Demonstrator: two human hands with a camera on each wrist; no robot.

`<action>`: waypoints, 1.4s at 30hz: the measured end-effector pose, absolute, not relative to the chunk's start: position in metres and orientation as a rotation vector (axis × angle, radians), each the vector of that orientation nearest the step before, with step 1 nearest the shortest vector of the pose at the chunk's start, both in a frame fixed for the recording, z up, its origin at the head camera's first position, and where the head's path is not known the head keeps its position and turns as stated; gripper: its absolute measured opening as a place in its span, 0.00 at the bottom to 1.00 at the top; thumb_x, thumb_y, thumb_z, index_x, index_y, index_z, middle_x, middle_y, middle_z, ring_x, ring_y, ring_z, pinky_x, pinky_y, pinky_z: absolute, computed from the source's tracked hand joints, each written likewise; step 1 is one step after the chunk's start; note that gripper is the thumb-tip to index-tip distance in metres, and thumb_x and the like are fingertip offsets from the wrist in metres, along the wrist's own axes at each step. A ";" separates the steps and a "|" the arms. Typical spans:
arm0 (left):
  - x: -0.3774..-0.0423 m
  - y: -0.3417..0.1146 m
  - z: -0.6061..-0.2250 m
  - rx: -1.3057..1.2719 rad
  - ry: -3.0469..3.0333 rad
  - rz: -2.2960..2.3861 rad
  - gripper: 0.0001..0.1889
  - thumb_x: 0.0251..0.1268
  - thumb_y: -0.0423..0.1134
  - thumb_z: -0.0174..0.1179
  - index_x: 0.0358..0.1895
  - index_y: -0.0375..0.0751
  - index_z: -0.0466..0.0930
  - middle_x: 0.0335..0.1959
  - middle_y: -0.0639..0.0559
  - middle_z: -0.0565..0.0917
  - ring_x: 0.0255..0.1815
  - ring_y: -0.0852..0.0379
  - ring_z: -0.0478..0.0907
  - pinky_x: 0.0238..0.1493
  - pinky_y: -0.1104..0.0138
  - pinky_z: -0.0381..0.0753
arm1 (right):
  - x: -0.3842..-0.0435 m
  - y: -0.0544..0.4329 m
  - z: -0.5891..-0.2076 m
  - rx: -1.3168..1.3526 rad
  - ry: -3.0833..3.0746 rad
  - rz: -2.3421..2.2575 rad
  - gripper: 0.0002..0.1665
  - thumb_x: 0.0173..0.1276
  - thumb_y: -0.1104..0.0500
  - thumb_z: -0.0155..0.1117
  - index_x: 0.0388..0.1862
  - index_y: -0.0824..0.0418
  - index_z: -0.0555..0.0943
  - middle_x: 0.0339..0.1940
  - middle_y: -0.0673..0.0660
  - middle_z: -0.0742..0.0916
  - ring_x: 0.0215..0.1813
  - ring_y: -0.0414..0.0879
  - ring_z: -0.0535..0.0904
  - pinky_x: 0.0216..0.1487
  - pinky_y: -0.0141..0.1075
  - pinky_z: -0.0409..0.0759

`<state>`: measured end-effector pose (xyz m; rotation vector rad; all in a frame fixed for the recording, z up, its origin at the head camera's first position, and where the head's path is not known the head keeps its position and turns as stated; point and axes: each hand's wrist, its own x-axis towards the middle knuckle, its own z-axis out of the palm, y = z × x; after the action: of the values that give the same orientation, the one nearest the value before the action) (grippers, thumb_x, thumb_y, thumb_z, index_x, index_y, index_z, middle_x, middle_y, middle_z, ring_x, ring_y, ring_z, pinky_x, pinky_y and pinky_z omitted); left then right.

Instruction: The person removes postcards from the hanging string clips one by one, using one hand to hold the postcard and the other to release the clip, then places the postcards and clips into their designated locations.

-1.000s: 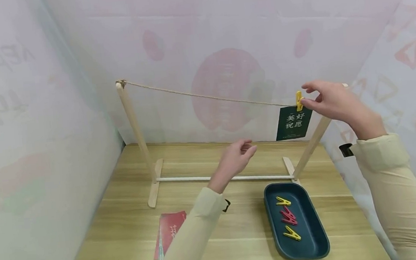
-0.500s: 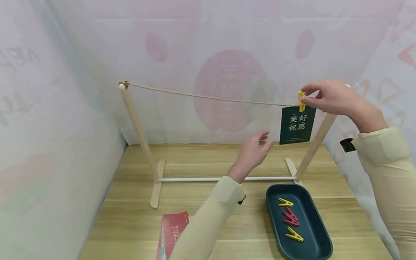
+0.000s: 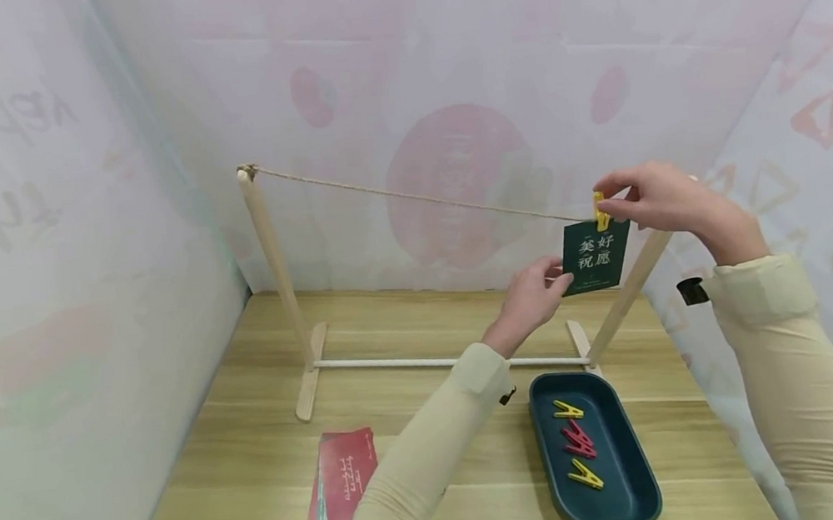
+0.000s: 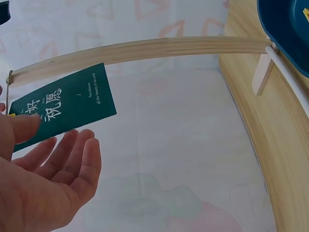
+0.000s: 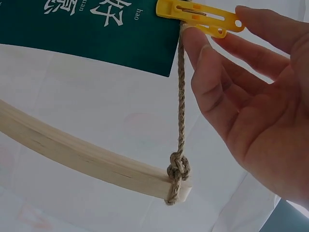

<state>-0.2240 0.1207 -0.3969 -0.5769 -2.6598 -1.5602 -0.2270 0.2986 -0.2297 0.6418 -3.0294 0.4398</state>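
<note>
A dark green card (image 3: 593, 255) with white characters hangs from the twine (image 3: 418, 199) near its right end. At its top edge a yellow clothespin (image 5: 200, 17) clamps it to the line. My right hand (image 3: 655, 199) holds this clothespin between thumb and fingers, close beside the twine. At the card's lower left edge is my left hand (image 3: 533, 295). In the left wrist view its thumb overlaps the card's front, while its loosely bent fingers (image 4: 89, 159) lie along the lower edge with space between them and the thumb.
A wooden stand holds the twine, with a left post (image 3: 274, 265), a right post (image 3: 629, 294) and a white bottom bar (image 3: 389, 363). A dark blue tray (image 3: 637, 481) holds several yellow and red clothespins. Red cards (image 3: 354, 471) lie stacked at the table's left.
My left hand has moved right and up from mid-table to the green card's left edge. My right hand stays at the yellow clothespin.
</note>
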 end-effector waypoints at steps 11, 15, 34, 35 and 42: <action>-0.228 0.122 -0.395 -0.568 -2.612 -1.462 0.11 0.75 0.46 0.54 0.48 0.47 0.82 0.41 0.56 0.86 0.38 0.64 0.79 0.37 0.74 0.77 | -0.228 0.302 -0.225 0.696 -3.051 0.463 0.17 0.73 0.57 0.60 0.56 0.64 0.78 0.46 0.63 0.86 0.37 0.51 0.83 0.30 0.34 0.81; -0.228 0.125 -0.394 -0.562 -2.626 -1.454 0.10 0.75 0.47 0.53 0.47 0.48 0.82 0.41 0.56 0.86 0.37 0.64 0.78 0.36 0.74 0.76 | -0.228 0.304 -0.223 0.687 -3.053 0.456 0.14 0.73 0.56 0.60 0.52 0.62 0.80 0.42 0.59 0.87 0.35 0.49 0.82 0.30 0.33 0.80; -0.227 0.120 -0.393 -0.591 -2.614 -1.409 0.09 0.74 0.46 0.55 0.45 0.48 0.82 0.35 0.57 0.84 0.33 0.65 0.77 0.35 0.74 0.73 | -0.224 0.316 -0.217 0.677 -2.716 0.490 0.04 0.69 0.61 0.64 0.38 0.61 0.83 0.30 0.55 0.86 0.27 0.33 0.72 0.29 0.24 0.70; -0.227 0.119 -0.393 -0.596 -2.610 -1.418 0.10 0.74 0.47 0.54 0.45 0.48 0.82 0.35 0.57 0.84 0.33 0.66 0.76 0.35 0.74 0.73 | -0.223 0.316 -0.215 0.671 -2.696 0.491 0.03 0.69 0.62 0.65 0.38 0.60 0.84 0.30 0.53 0.85 0.27 0.33 0.71 0.29 0.23 0.69; -0.221 0.105 -0.393 -0.618 -2.595 -1.558 0.10 0.75 0.45 0.54 0.46 0.45 0.81 0.31 0.55 0.82 0.29 0.64 0.75 0.30 0.74 0.74 | -0.214 0.320 -0.206 0.629 -2.638 0.457 0.03 0.68 0.58 0.66 0.38 0.57 0.84 0.26 0.34 0.80 0.29 0.28 0.70 0.33 0.20 0.67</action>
<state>-0.2215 0.1051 -0.3925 -0.6179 -2.5948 -1.5581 -0.2143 0.3195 -0.2061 0.6291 -2.6375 0.4567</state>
